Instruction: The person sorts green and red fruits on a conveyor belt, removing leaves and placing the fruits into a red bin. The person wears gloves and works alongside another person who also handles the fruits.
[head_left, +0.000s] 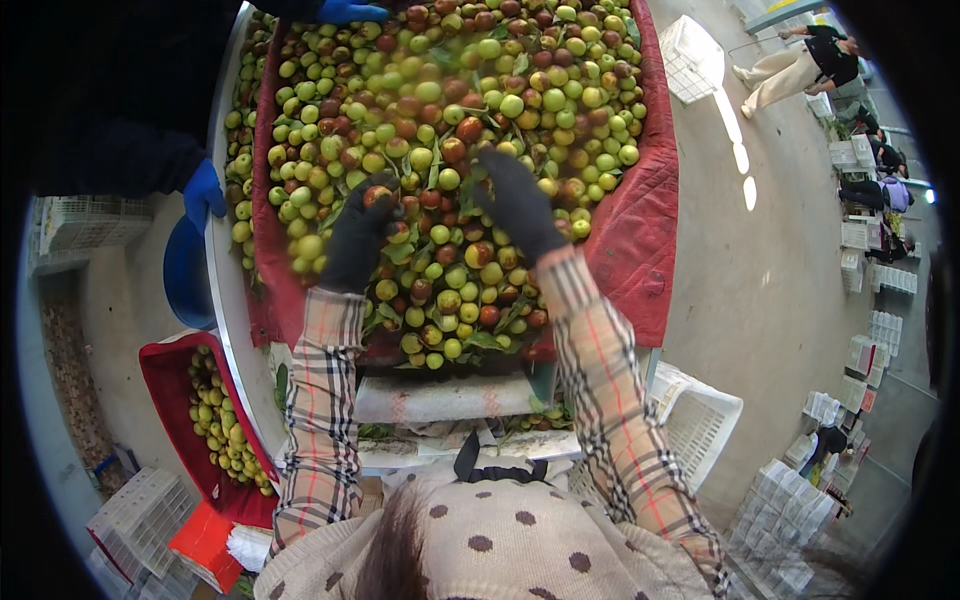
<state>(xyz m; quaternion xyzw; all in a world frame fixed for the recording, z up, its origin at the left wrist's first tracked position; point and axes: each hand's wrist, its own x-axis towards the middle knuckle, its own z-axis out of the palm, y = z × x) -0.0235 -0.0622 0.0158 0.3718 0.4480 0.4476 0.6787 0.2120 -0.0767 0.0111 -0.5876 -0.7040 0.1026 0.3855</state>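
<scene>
A heap of green and red-brown jujubes (448, 301), mixed with leaves, spreads in front of me on a table lined with quilted red cloth (637, 277). My left hand (358, 238), in a dark glove, is curled around a red-brown jujube (377, 196) at the left of the heap. More fruit touches its thumb side. My right hand (517, 202), gloved alike, reaches into the heap on the right with its fingers bent down. A green leaf (469, 193) lies at its fingertips; whether they grip anything is hidden.
Across the table's left rim, a co-worker's blue-gloved hand (204, 196) rests; another blue glove (352, 10) is at the far edge. A red-lined crate of jujubes (225, 420) and a blue tub (186, 274) stand left. White crates (697, 424) and a walking person (799, 71) are right.
</scene>
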